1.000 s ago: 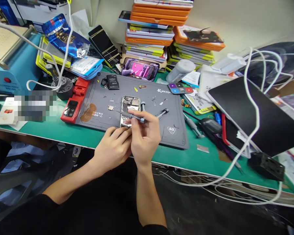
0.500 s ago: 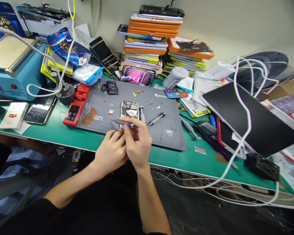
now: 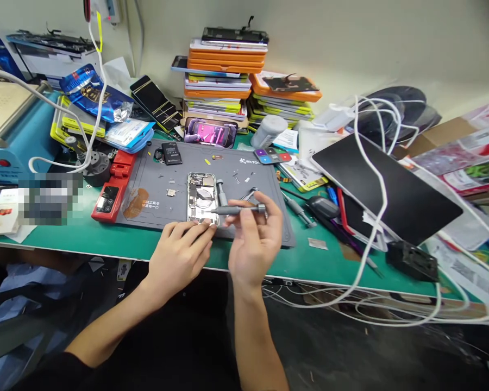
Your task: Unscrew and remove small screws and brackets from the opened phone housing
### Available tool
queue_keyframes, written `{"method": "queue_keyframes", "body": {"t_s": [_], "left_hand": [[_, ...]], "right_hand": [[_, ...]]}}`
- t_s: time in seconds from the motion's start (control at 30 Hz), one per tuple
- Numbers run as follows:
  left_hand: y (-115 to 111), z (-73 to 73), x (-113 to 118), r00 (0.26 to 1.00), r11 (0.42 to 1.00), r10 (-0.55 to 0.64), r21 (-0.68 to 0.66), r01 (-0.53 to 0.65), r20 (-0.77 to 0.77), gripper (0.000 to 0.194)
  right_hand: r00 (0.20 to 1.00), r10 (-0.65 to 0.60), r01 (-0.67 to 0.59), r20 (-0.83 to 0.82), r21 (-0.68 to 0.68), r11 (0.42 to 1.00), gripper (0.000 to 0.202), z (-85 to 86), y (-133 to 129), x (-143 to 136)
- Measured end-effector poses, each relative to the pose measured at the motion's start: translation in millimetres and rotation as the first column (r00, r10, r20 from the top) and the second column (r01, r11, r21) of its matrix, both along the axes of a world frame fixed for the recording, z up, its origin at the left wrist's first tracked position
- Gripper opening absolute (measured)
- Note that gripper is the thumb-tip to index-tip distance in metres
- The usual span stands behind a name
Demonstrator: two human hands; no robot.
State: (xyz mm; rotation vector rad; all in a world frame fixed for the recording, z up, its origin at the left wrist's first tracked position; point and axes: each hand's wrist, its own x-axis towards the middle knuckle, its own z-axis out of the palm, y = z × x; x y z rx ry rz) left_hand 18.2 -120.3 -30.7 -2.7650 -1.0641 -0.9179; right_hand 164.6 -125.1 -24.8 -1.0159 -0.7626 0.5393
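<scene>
An opened phone (image 3: pixel 204 198) with its inner parts showing lies on the grey mat (image 3: pixel 155 179). My left hand (image 3: pixel 182 251) rests at the phone's lower edge, its fingertips touching it and its fingers slightly bent but not wrapped round anything. My right hand (image 3: pixel 255 239) holds a grey screwdriver (image 3: pixel 240 209) level between thumb and fingers, its tip pointing left over the phone's lower right part. Another grey screwdriver (image 3: pixel 221 191) lies just right of the phone. A black battery (image 3: pixel 171 153) and a small metal part (image 3: pixel 171 192) sit further left.
A red device (image 3: pixel 107 201) stands at the mat's left edge. Behind the mat are a propped lit phone (image 3: pixel 210 132) and stacked orange cases (image 3: pixel 227 56). To the right lie a black panel (image 3: pixel 387 187), a black adapter (image 3: pixel 412 260) and white cables.
My hands have moved apart. The right hand has shifted right with the screwdriver, and the left hand now lies at the phone's lower edge. The whole view has swung slightly right.
</scene>
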Motion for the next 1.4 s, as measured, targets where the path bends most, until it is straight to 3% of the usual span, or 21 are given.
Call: {"method": "queue_keyframes", "body": {"t_s": [0.2,0.73,1.03,1.4], "left_hand": [[0.2,2.1,1.8,0.998,1.0,0.013,-0.017,-0.012,0.057,0.03],[0.6,5.1,3.6,0.999,0.999,0.018,-0.028,-0.017,0.038,0.032],[2.7,6.7,5.1,0.998,1.0,0.008,-0.009,-0.007,0.059,0.029],[2.5,7.2,5.2,0.998,1.0,0.001,-0.01,0.0,0.068,0.029]], "right_hand": [[0.993,-0.019,0.007,-0.113,-0.101,0.995,0.032,-12.8,-8.7,26.3],[0.998,0.001,-0.007,-0.055,-0.115,0.993,0.032,-9.4,-14.4,20.5],[0.992,0.016,-0.033,-0.127,-0.137,0.99,0.031,1.0,-16.3,17.3],[0.993,0.015,-0.032,-0.12,-0.136,0.99,0.031,-1.4,-15.8,18.5]]}}
